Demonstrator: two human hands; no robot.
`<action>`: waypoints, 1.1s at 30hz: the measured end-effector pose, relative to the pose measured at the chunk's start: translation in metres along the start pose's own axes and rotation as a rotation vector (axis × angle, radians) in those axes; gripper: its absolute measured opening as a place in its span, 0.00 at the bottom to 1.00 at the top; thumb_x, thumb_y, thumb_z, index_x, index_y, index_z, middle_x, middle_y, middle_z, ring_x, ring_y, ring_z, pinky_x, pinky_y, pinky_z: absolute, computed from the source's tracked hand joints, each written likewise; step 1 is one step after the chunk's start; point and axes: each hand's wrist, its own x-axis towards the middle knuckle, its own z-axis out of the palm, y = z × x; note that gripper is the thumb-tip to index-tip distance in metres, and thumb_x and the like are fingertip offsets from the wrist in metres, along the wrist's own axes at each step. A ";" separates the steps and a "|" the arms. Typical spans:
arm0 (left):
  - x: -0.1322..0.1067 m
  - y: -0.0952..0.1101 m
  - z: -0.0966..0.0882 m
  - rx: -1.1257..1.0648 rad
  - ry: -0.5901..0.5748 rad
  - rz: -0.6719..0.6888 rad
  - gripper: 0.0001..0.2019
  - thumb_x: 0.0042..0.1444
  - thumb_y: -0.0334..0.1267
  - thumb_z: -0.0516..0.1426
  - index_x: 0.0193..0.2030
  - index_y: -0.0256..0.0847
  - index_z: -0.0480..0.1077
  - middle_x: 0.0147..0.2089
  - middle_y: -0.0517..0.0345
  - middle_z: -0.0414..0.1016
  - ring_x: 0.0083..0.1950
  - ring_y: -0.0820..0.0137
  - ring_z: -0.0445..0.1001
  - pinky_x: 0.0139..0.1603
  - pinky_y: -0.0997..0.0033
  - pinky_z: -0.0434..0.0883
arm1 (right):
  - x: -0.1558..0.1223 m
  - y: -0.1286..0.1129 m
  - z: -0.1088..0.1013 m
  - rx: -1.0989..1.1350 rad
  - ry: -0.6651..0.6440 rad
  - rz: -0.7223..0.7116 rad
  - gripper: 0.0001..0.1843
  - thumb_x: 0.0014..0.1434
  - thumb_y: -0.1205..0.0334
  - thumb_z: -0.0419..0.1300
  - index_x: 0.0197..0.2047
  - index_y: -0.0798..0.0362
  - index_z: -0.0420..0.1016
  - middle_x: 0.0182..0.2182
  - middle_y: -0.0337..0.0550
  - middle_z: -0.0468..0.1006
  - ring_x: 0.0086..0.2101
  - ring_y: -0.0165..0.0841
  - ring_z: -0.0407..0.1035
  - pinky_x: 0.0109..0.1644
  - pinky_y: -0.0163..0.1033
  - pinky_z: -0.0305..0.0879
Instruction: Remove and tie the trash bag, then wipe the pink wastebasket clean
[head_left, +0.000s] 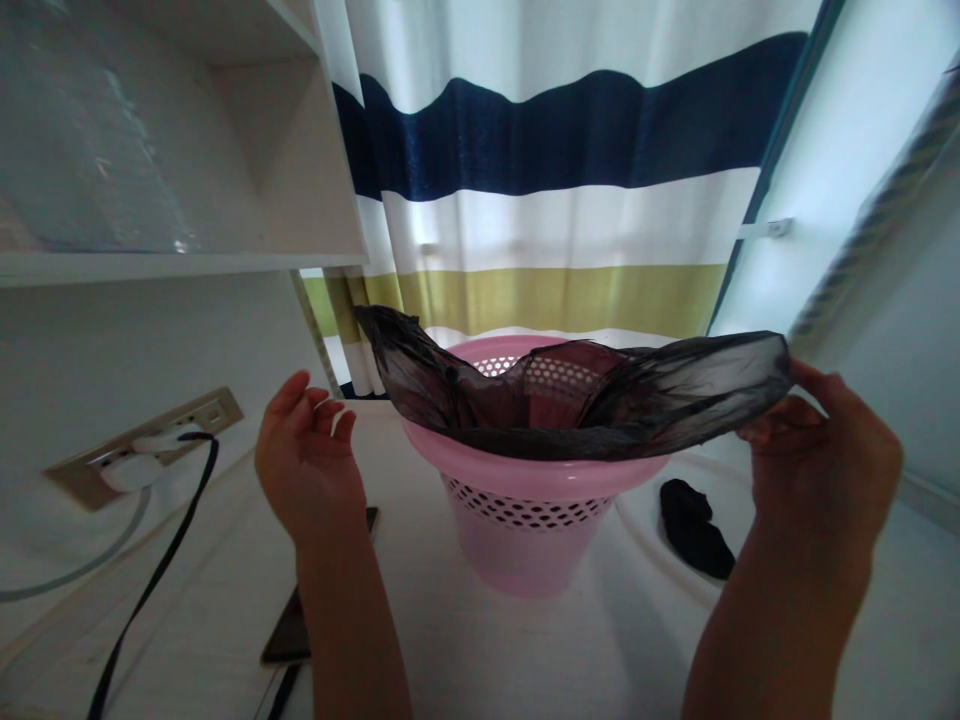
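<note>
A pink perforated waste basket (525,540) stands on a white surface in front of me. A thin black plastic bag (660,395) lies in its mouth, with its edges drawn out to both sides. My right hand (825,450) pinches the bag's right edge and holds it stretched outward. My left hand (304,455) hovers just left of the basket with its fingers loosely curled and apart, holding nothing; the bag's left flap (397,350) stands up near it without touching.
A dark phone (292,625) lies on the surface under my left forearm. A black cable (161,570) runs from a wall socket (142,445) at left. A black cloth (694,530) lies right of the basket. Behind hang a striped curtain (555,200) and a white shelf (172,262).
</note>
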 end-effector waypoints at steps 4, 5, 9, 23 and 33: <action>0.003 -0.010 -0.002 0.063 -0.098 -0.032 0.11 0.46 0.33 0.52 0.37 0.43 0.71 0.33 0.62 0.70 0.32 0.80 0.68 0.33 0.81 0.67 | 0.005 0.010 -0.001 0.164 0.015 0.086 0.05 0.44 0.63 0.58 0.23 0.56 0.72 0.17 0.37 0.68 0.15 0.25 0.60 0.14 0.31 0.52; 0.003 -0.013 -0.001 0.086 -0.136 -0.036 0.11 0.47 0.33 0.52 0.38 0.43 0.70 0.34 0.62 0.71 0.34 0.79 0.69 0.34 0.80 0.68 | 0.006 0.013 -0.001 0.160 -0.003 0.092 0.04 0.43 0.64 0.58 0.23 0.56 0.72 0.16 0.36 0.68 0.15 0.24 0.60 0.15 0.30 0.53; -0.001 -0.019 0.008 0.230 -0.237 -0.015 0.13 0.47 0.36 0.54 0.41 0.43 0.70 0.39 0.59 0.73 0.41 0.72 0.70 0.42 0.73 0.67 | 0.003 0.027 -0.001 -0.009 -0.114 0.090 0.08 0.43 0.65 0.60 0.31 0.56 0.73 0.24 0.38 0.72 0.22 0.26 0.65 0.23 0.32 0.63; -0.024 -0.019 0.028 0.416 -0.356 0.048 0.12 0.48 0.38 0.55 0.41 0.42 0.70 0.42 0.60 0.73 0.49 0.64 0.67 0.53 0.61 0.62 | -0.018 0.023 0.026 -0.047 -0.367 -0.050 0.15 0.44 0.67 0.59 0.39 0.52 0.71 0.38 0.41 0.74 0.41 0.34 0.66 0.47 0.45 0.60; -0.029 -0.019 0.030 0.377 -0.414 0.130 0.16 0.50 0.37 0.55 0.47 0.47 0.66 0.49 0.62 0.69 0.53 0.65 0.64 0.55 0.64 0.61 | -0.026 0.004 0.038 -0.018 -0.336 -0.159 0.19 0.46 0.66 0.59 0.44 0.49 0.67 0.44 0.40 0.70 0.46 0.34 0.62 0.51 0.45 0.57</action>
